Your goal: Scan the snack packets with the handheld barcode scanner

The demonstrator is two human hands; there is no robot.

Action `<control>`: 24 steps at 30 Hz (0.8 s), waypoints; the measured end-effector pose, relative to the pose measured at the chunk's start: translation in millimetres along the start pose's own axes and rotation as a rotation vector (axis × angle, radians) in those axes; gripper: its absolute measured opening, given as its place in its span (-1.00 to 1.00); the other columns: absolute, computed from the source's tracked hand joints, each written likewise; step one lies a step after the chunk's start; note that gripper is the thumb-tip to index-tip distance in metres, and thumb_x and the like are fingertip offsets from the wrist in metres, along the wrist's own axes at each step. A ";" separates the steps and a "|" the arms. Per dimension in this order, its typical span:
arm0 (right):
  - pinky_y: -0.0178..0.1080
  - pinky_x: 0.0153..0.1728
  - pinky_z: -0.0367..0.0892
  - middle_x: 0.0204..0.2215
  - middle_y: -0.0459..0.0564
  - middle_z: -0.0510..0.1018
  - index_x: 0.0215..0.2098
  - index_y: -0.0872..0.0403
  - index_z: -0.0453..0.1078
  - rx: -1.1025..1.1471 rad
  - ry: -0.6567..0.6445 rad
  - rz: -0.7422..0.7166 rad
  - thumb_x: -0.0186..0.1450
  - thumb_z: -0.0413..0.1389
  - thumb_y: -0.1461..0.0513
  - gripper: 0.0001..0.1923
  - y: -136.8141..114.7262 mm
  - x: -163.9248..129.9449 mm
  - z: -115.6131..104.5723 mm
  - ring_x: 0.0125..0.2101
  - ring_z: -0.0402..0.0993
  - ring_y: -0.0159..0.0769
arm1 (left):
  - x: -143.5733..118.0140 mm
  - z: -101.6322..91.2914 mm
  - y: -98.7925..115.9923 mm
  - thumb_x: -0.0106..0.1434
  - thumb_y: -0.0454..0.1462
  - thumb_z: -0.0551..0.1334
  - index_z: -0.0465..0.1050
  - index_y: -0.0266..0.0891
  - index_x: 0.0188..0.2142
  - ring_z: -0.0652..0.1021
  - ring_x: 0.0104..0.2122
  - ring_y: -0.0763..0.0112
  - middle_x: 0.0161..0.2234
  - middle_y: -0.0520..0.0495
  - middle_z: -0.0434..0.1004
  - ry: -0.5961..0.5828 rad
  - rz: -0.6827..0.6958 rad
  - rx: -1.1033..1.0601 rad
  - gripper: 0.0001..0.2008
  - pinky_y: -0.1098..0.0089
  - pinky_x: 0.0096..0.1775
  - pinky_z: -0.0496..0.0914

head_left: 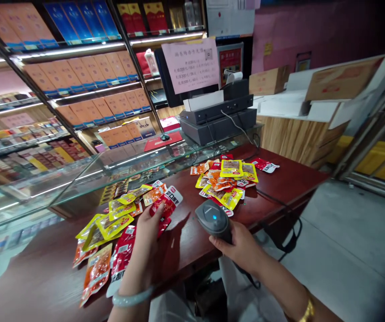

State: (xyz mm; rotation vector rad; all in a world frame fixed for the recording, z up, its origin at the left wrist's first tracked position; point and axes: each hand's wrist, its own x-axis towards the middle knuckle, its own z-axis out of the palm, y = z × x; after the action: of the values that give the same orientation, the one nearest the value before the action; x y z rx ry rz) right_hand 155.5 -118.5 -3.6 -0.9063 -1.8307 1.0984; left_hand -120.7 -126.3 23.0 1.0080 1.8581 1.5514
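In my right hand is a dark grey barcode scanner with a blue light on top, its head over the table's front part. My left hand pinches a red and white snack packet just above the left pile. Yellow snack packets, orange packets and more red packets lie around and under that hand. Beyond the scanner is a second pile of snack packets, mixed yellow, orange and red. A single red packet lies at that pile's right.
Both piles lie on a dark red wooden table. A glass counter adjoins it behind, bearing a cash drawer and a monitor. A black cable crosses the table's right side. Cardboard boxes stand at back right.
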 end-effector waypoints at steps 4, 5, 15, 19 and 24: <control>-0.04 -0.09 0.54 -0.21 0.04 0.76 -0.13 0.02 0.62 0.020 0.009 -0.046 0.24 0.28 0.09 -0.72 -6.4 2.9 -0.9 -0.19 0.68 0.02 | -19.6 25.0 4.5 0.09 -0.05 0.48 0.52 -0.22 -0.19 0.50 -0.53 0.47 -0.36 -0.03 0.62 -0.031 -0.186 -0.366 -0.60 0.49 -0.57 0.31; -0.05 -0.09 0.54 -0.22 0.04 0.76 -0.13 0.01 0.62 0.018 0.012 -0.054 0.24 0.28 0.09 -0.72 -8.2 3.3 -1.7 -0.20 0.69 0.02 | -23.6 31.2 5.5 0.10 -0.08 0.48 0.51 -0.22 -0.19 0.52 -0.50 0.47 -0.34 -0.03 0.62 -0.021 -0.200 -0.396 -0.63 0.50 -0.55 0.35; -0.08 -0.11 0.53 -0.19 0.06 0.76 -0.11 0.03 0.61 0.023 0.024 -0.037 0.26 0.28 0.09 -0.71 0.8 -1.0 -10.6 -0.17 0.68 0.00 | -33.7 59.4 -2.3 0.03 -0.29 0.50 0.54 -0.19 -0.14 0.66 -0.24 0.31 -0.13 -0.09 0.69 -0.098 -0.182 -0.482 -0.63 0.34 -0.22 0.54; -0.07 -0.11 0.51 -0.21 0.05 0.75 -0.14 0.03 0.59 0.007 0.012 -0.019 0.27 0.28 0.08 -0.73 5.8 -2.1 -10.8 -0.19 0.67 -0.01 | -37.3 62.8 -1.0 -0.04 -0.28 0.54 0.54 -0.23 -0.14 0.64 -0.32 0.35 -0.22 -0.09 0.70 -0.087 -0.180 -0.506 -0.57 0.37 -0.25 0.51; -0.07 -0.08 0.52 -0.19 0.05 0.75 -0.12 0.04 0.59 0.038 0.005 -0.014 0.26 0.28 0.08 -0.72 6.3 -2.6 -11.3 -0.17 0.68 -0.01 | -38.2 59.5 -2.1 0.00 -0.22 0.50 0.56 -0.19 -0.25 0.54 -0.50 0.44 -0.33 -0.03 0.68 -0.071 -0.229 -0.437 -0.69 0.42 -0.43 0.38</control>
State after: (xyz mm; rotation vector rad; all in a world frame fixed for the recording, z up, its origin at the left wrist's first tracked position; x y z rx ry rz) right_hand 167.7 -114.6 -6.7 -0.8723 -1.8034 1.1174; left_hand -52.4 -121.9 5.4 0.6195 1.4377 1.6556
